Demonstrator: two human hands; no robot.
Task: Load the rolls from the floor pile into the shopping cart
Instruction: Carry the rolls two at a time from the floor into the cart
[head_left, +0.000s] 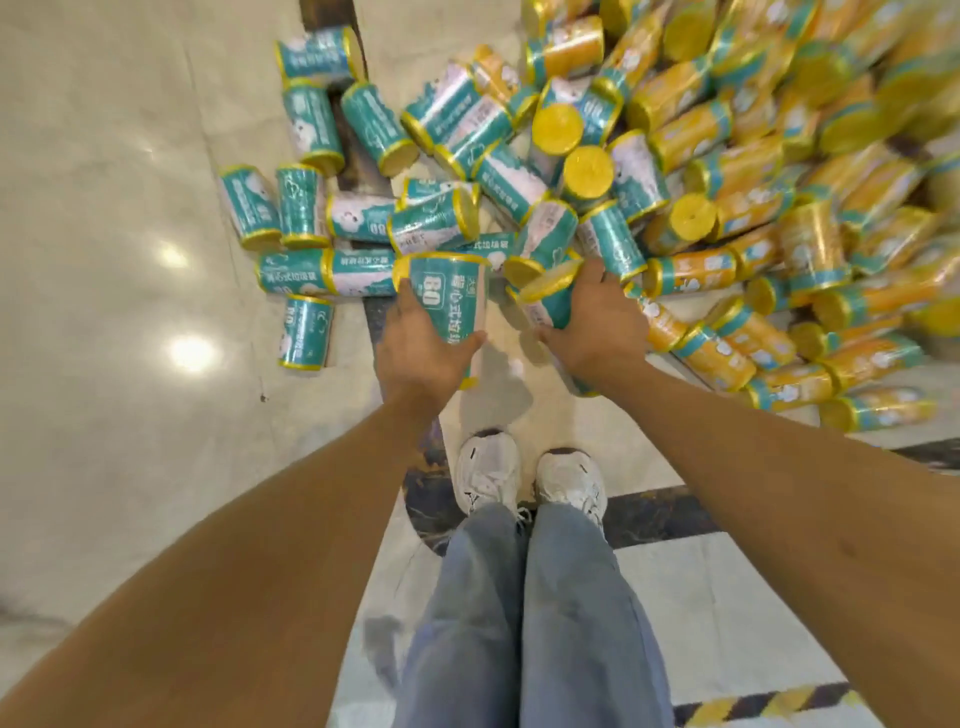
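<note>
**Two rolls in hand, bulk of pile left on floor**

A pale polished floor (104, 218) is seen from above, w/ a large pile of rolls (701, 156) spread across the upper right of the head view. Teal-wrapped rolls lie at the near and left edge; orange-yellow ones are heaped behind, blurred toward the corner. A few teal strays are scattered just left of the heap.

No shopping cart is in view, so what has already been loaded can't be told. Judging by the dozens of rolls on the floor, most of the job is left to do.

At the pile's near edge two rolls are being picked up. A teal roll marked "80" (451, 296) is clasped in the left hand (415, 345), fingers and thumb curled round its lower half; it appears to be lifted off the floor. A second teal roll (551, 304), yellow end tilted up, is gripped under the right hand (597, 322), palm on top and thumb hooked round its side. Whether this one is clear of its neighbours can't be told.

Below the hands, white trainers (488, 478) and blue jeans are seen, approx. at the pile's edge.
</note>
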